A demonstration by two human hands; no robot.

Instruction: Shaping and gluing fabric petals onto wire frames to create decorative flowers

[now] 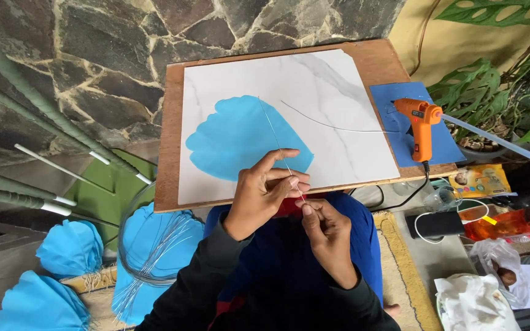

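— Two hands meet at the near edge of the board (173, 122): the left hand (264, 193) and the right hand (326, 236) both pinch one thin wire (277, 142).

— Where does the wire run?

— From the fingertips it slants away to the far left, across the blue paper petal (234, 138) lying on the white marbled sheet (338, 104). The left hand's thumb and fingers are closed on it just above the right hand's grip, the two hands almost touching.

— Anything else on the board?

— A second, curved wire (332, 125) lies on the sheet to the right of the petal. Further right, an orange glue gun (420, 122) stands on a blue mat (446, 144), a clear glue stick (489, 135) poking out its back end.

— And off the board?

— Near left, more blue petals (69, 248) sit on the floor beside a coil of wire (148, 270). Green stems (26, 92) lean at the far left. To the right lies a black phone (440, 224) with a white cable.
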